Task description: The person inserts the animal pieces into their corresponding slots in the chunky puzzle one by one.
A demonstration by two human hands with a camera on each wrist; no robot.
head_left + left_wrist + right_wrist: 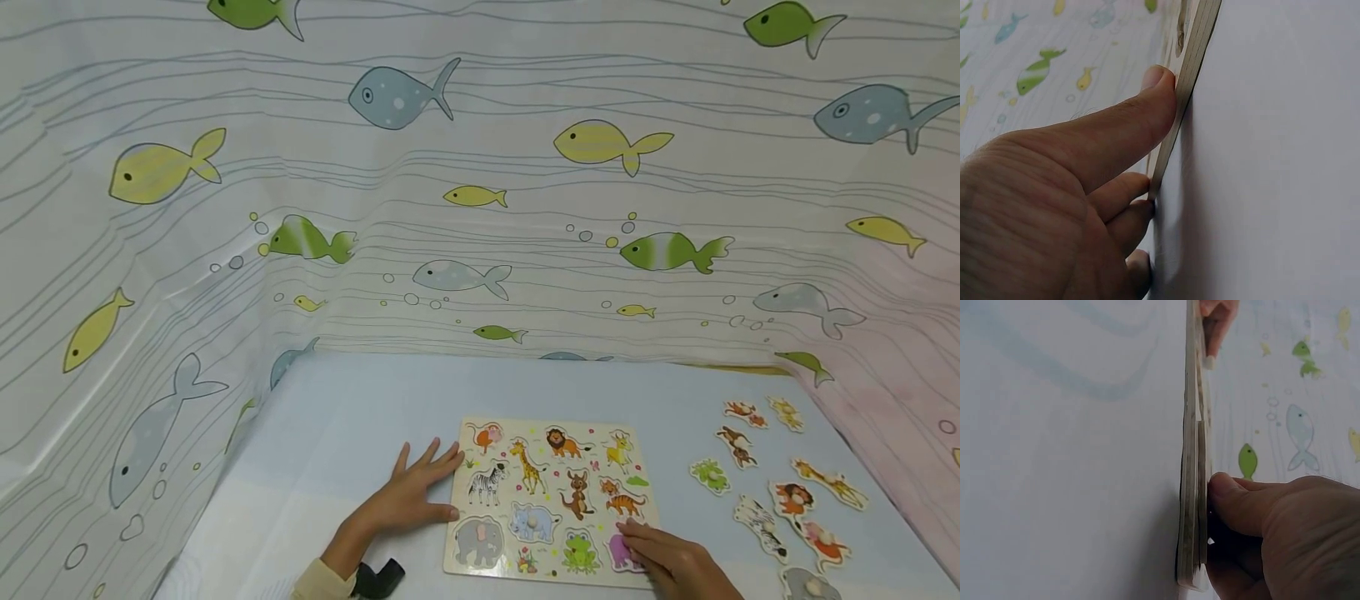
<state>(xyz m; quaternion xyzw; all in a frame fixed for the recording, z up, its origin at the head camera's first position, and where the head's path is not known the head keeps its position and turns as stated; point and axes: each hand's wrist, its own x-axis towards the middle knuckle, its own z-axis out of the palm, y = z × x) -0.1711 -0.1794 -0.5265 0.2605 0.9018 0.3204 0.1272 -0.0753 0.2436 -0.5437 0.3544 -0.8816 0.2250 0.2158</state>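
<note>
A wooden animal puzzle board [543, 558] lies on the white table in the head view, with printed animals in its recesses. My left hand [416, 492] rests at its left edge, fingers spread, thumb on the near-left side. In the left wrist view, the thumb and fingertips touch the board's edge [1188, 81]. My right hand [678, 562] pinches a purple animal puzzle piece [622, 552] over the lower right corner. The right wrist view shows this piece [1202, 506] lying against the board's face, the thumb on its top. A blue-grey rhino piece [533, 523] with a knob sits in the bottom half.
Loose puzzle pieces lie right of the board, among them a zebra [761, 527], a giraffe [830, 483], a lion [792, 498], a green frog [709, 476] and a grey piece [806, 586]. A black object [380, 578] is beside the left wrist. A fish-print curtain [480, 167] surrounds the table.
</note>
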